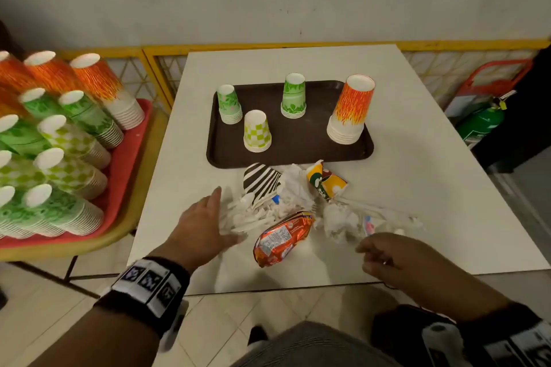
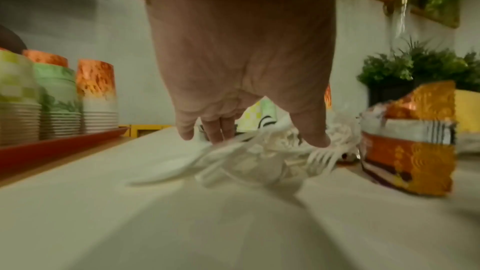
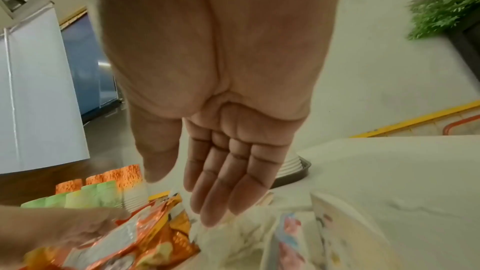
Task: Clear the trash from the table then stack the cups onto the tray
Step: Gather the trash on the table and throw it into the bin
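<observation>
Presently the left hand (image 1: 205, 219), fingers spread, presses on loose plastic cutlery (image 1: 247, 216) before the brown tray (image 1: 219, 155), the right hand (image 1: 384, 253) open and empty beside crumpled napkins (image 1: 338, 222); a hasty sweep risks forks sliding off the table (image 1: 417, 187)

likely a canteen, stacked paper cups (image 1: 56, 140) on red tray (image 1: 125, 175), white table (image 1: 417, 187), yellow railing (image 1: 268, 46)

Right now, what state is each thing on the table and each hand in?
Left hand: open, fingers spread on the plastic cutlery.
Right hand: open, holding nothing, beside the tissues.
Chip bag: crumpled, lying flat.
Striped cup: crushed.
Cups on tray: upside down, four stacks.
</observation>
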Tool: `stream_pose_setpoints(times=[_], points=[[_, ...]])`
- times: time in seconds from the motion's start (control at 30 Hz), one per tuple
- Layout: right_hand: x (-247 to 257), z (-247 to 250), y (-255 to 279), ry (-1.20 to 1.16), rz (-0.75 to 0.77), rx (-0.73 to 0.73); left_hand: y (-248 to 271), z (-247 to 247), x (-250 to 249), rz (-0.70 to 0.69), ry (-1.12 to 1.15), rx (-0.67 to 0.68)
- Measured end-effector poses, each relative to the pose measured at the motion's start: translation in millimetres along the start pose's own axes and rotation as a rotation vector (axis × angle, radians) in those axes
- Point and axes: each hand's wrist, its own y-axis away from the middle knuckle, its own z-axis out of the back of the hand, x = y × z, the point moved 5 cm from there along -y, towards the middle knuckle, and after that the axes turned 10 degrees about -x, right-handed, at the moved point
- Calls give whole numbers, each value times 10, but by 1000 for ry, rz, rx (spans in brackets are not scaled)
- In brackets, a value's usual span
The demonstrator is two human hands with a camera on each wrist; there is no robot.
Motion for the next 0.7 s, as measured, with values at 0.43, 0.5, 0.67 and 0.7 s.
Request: stream_pose_setpoints(times=[0.43, 0.5, 0.67, 0.7], points=[[-595, 434, -772, 358, -100, -144, -204, -218, -112, -119, 6, 25], [-635, 392, -944, 405, -89, -97, -198, -198, -108, -127, 4, 16], [-539, 241, -1252, 531, 18, 21, -163, -66, -88, -120, 11, -30], [-526, 220, -1294, 555, 28, 39, -149, -29, -69, -101, 20, -41]])
